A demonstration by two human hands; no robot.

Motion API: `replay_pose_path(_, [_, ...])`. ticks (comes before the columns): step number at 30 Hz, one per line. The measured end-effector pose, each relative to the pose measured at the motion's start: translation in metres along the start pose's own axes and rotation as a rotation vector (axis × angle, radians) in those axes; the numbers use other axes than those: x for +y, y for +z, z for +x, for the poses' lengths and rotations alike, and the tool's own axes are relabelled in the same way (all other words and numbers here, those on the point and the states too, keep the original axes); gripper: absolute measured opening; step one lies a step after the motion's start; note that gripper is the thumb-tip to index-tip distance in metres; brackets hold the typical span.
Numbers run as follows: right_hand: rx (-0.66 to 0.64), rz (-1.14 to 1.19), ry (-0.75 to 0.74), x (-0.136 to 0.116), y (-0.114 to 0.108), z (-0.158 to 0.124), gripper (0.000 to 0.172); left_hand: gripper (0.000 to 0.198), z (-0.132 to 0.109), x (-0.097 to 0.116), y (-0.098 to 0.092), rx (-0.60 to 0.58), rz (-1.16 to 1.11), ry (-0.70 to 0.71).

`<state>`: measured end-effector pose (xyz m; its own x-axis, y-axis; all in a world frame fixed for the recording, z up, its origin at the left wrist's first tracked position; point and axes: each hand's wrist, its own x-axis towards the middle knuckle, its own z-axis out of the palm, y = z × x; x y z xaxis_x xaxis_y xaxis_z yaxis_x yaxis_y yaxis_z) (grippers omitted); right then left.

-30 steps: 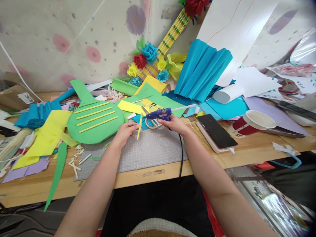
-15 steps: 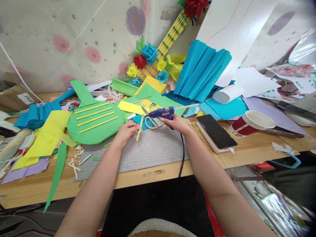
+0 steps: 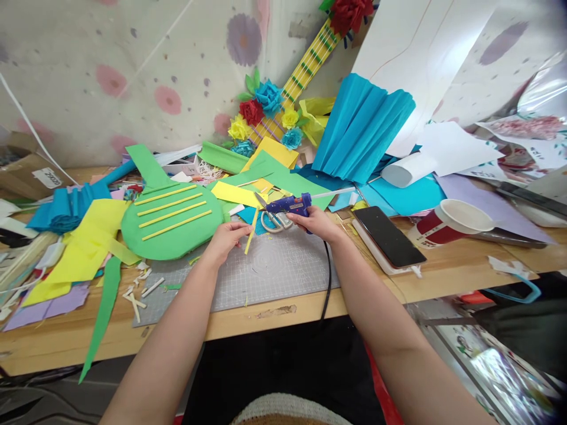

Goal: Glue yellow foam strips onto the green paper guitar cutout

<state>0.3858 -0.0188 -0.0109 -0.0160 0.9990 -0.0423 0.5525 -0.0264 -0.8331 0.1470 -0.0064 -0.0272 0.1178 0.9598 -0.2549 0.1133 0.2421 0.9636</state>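
Note:
My left hand (image 3: 227, 241) pinches a thin yellow paper strip (image 3: 252, 233) over the cutting mat (image 3: 274, 268). A blue glue gun (image 3: 290, 204) is gripped in my right hand (image 3: 318, 223), its nozzle pointing left near the strip's upper end and a white glue stick jutting from its back. Scissors (image 3: 275, 222) with silver handles lie just under the gun. Left of my left hand rests a green guitar-shaped cutout (image 3: 177, 239) with several yellow strips across its body.
At right are a phone (image 3: 388, 235) on a white box and a paper cup (image 3: 449, 223). A flower-decorated yellow guitar (image 3: 305, 68) leans on the wall beside blue crepe paper (image 3: 361, 130). The glue gun's black cord (image 3: 328, 277) hangs over the table edge (image 3: 274, 321).
Almost nothing differs. The glue gun shifts very slightly left and down beside the yellow strip; both hands keep their hold.

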Motion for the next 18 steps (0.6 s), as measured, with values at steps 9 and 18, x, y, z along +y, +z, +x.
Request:
replay_pose_path(9, [-0.045, -0.025, 0.015, -0.0009, 0.0005, 0.0002, 0.048, 0.035, 0.0004, 0.0002, 0.0001, -0.008, 0.002, 0.009])
replay_pose_path(18, [-0.077, 0.052, 0.021, -0.0041, -0.0048, -0.0033, 0.047, 0.035, -0.0003, 0.0005, 0.0004, 0.001, -0.007, 0.01])
